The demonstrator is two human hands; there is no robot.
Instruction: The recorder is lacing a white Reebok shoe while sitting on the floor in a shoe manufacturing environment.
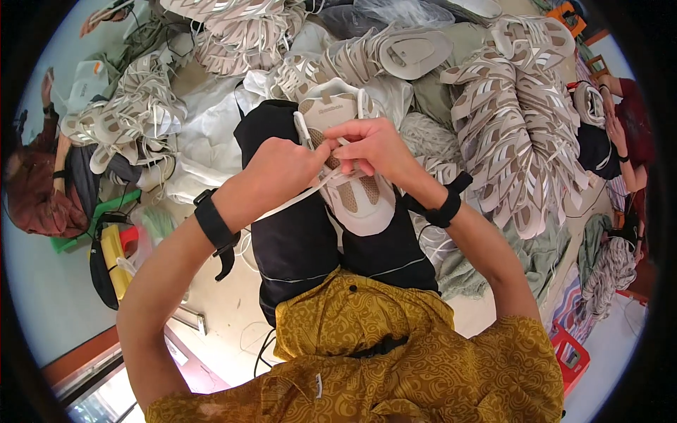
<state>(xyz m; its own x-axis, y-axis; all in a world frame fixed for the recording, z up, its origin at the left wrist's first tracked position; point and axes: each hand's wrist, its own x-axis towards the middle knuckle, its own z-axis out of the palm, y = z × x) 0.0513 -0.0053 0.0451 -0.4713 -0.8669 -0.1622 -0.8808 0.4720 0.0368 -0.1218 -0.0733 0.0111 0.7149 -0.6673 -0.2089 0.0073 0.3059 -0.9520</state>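
A white and beige shoe upper [365,215] lies across my black-clad thighs, its toe towards me and its tongue [330,113] pointing away. My left hand [282,168] is closed in a pinch at the upper's left eyelet edge. From just below its fingers a white shoelace [288,204] trails down to the left. My right hand [377,149] meets it over the middle of the upper, thumb and forefinger pinched on the lace near the eyelets. The fingertips of both hands almost touch and partly cover the lacing.
Stacked shoe uppers [522,134] rise at the right, with another pile [243,35] at the far left. White plastic sheeting [208,134] and grey-green cloth [518,261] lie around. Co-workers' hands [615,127] show at the right. A red plastic stool [570,358] stands lower right.
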